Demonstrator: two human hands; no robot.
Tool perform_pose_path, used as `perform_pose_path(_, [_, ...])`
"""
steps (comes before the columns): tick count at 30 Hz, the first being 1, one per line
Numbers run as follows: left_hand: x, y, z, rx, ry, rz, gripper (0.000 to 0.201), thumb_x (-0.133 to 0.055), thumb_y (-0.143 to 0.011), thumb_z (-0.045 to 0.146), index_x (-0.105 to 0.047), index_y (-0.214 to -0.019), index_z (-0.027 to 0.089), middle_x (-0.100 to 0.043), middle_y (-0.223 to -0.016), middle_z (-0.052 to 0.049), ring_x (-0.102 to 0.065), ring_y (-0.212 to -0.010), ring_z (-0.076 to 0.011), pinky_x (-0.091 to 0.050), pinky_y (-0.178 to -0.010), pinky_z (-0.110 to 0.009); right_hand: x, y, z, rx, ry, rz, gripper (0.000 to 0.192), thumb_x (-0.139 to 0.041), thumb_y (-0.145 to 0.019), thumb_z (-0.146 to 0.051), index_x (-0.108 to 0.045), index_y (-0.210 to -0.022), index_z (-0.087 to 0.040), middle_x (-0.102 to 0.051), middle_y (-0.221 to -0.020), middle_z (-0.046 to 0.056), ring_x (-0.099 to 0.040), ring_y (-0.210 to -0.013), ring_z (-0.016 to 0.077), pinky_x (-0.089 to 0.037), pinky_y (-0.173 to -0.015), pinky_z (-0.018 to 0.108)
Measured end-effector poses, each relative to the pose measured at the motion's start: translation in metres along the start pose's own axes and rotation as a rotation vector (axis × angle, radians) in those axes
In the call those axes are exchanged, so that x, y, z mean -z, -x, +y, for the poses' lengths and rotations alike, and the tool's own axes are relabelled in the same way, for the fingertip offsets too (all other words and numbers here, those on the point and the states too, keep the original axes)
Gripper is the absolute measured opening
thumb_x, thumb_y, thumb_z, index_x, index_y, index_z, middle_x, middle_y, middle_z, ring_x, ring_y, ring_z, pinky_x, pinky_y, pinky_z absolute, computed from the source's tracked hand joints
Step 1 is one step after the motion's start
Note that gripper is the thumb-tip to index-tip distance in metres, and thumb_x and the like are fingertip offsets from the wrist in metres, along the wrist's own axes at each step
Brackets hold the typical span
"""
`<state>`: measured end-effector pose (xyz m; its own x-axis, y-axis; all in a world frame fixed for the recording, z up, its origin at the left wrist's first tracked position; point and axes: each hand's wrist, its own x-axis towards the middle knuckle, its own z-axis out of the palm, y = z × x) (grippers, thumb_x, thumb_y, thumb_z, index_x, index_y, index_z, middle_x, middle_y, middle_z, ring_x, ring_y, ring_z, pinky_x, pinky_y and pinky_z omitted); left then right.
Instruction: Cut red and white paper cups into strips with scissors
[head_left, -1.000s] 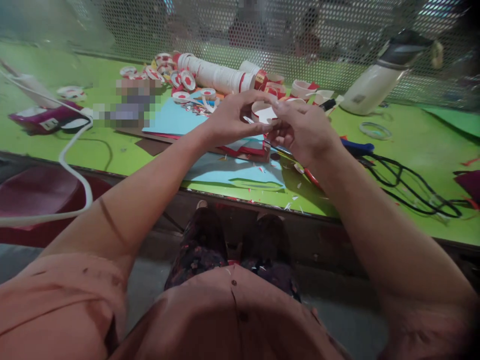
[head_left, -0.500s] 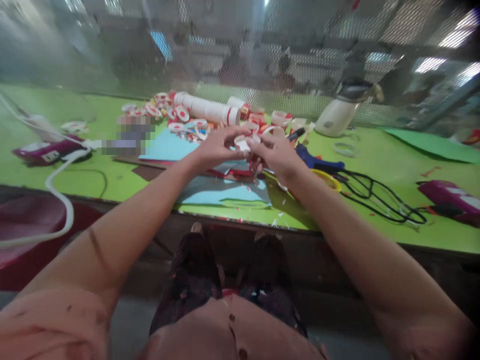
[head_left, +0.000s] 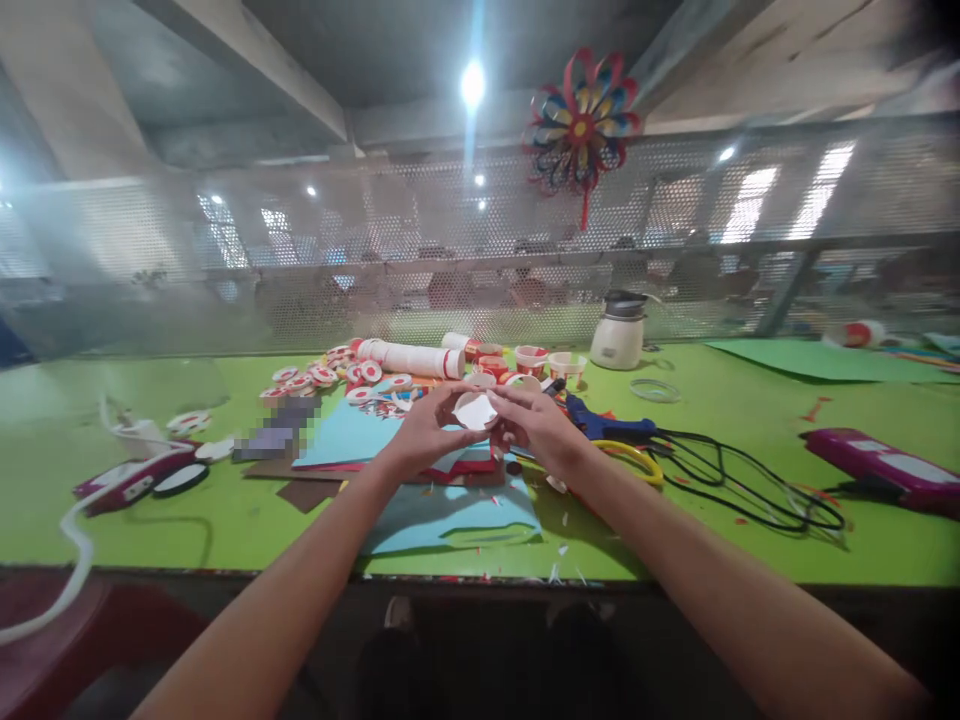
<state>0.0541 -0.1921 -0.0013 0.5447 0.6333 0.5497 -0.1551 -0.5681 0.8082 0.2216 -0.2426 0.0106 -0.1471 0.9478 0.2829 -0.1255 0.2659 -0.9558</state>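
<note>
Above the blue paper sheets (head_left: 450,520), both hands hold a small white round piece (head_left: 474,412) that looks like the bottom of a paper cup. My left hand (head_left: 422,432) grips its left side, thumb below and fingers over the top. From the right, the fingers of my right hand (head_left: 538,425) are closed on its edge. A blue glue gun (head_left: 611,424) lies just beyond my right hand, beside yellow-handled scissors (head_left: 636,462). Behind the hands are stacked white paper cups (head_left: 412,358) and several red-and-white discs (head_left: 322,374).
A cream jug (head_left: 618,342) stands at the back before a perforated screen (head_left: 390,270). Purple power strips lie left (head_left: 142,476) and right (head_left: 885,465), and a black cord (head_left: 750,500) loops on the green table (head_left: 712,550). A paper flower (head_left: 581,128) hangs above.
My view has tilted up, bringing the ceiling and hanging flower into sight. The white piece has turned and shows more of its flat face; both hands still hold it.
</note>
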Motion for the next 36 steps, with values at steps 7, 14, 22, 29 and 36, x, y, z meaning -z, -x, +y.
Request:
perform_pose_path(7, [0.001,0.0,0.001,0.033,-0.065,-0.037,0.052,-0.073,-0.067,0.027,-0.053,-0.113,0.016,-0.059,-0.117,-0.013,-0.058,-0.104,-0.0215,-0.049,-0.086,-0.035,0.004,-0.003,0.007,-0.039,-0.153,0.025,0.022,-0.066,-0.076,-0.03,-0.067,-0.094,-0.017,-0.062,-0.056,-0.002,-0.053,-0.043,0.0086,-0.042,-0.042,0.021])
perform_pose_path(14, [0.002,0.0,0.001,0.042,-0.135,-0.025,0.046,-0.069,-0.072,0.034,-0.054,-0.112,0.016,-0.061,-0.112,-0.012,-0.06,-0.098,-0.0194,-0.049,-0.085,-0.035,0.004,-0.001,0.007,-0.09,-0.198,0.007,0.016,-0.063,-0.079,-0.029,-0.066,-0.085,-0.015,-0.063,-0.053,0.001,-0.054,-0.041,0.0094,-0.041,-0.038,0.019])
perform_pose_path(22, [0.001,0.001,0.005,0.046,-0.305,0.039,0.042,-0.067,-0.072,0.04,-0.057,-0.106,0.016,-0.066,-0.097,-0.008,-0.062,-0.081,-0.017,-0.051,-0.073,-0.031,0.0,0.001,0.004,-0.131,-0.154,0.005,0.019,-0.054,-0.089,-0.027,-0.063,-0.082,-0.012,-0.062,-0.056,-0.002,-0.054,-0.04,0.0069,-0.04,-0.036,0.017])
perform_pose_path(29, [-0.002,0.001,0.008,-0.003,-0.326,0.067,0.043,-0.067,-0.072,0.039,-0.059,-0.106,0.014,-0.065,-0.104,-0.01,-0.062,-0.085,-0.017,-0.051,-0.076,-0.03,-0.002,0.004,0.003,-0.15,-0.116,-0.012,0.025,-0.049,-0.094,-0.032,-0.06,-0.085,-0.012,-0.058,-0.062,-0.005,-0.053,-0.044,0.0055,-0.043,-0.041,0.018])
perform_pose_path(36, [0.001,0.002,0.0,-0.058,-0.381,0.067,0.045,-0.066,-0.073,0.038,-0.059,-0.111,0.015,-0.066,-0.103,-0.008,-0.062,-0.08,-0.0156,-0.053,-0.074,-0.029,-0.002,0.002,0.006,-0.178,-0.09,-0.012,0.023,-0.05,-0.093,-0.033,-0.06,-0.092,-0.013,-0.06,-0.07,-0.003,-0.053,-0.048,0.0058,-0.045,-0.043,0.019])
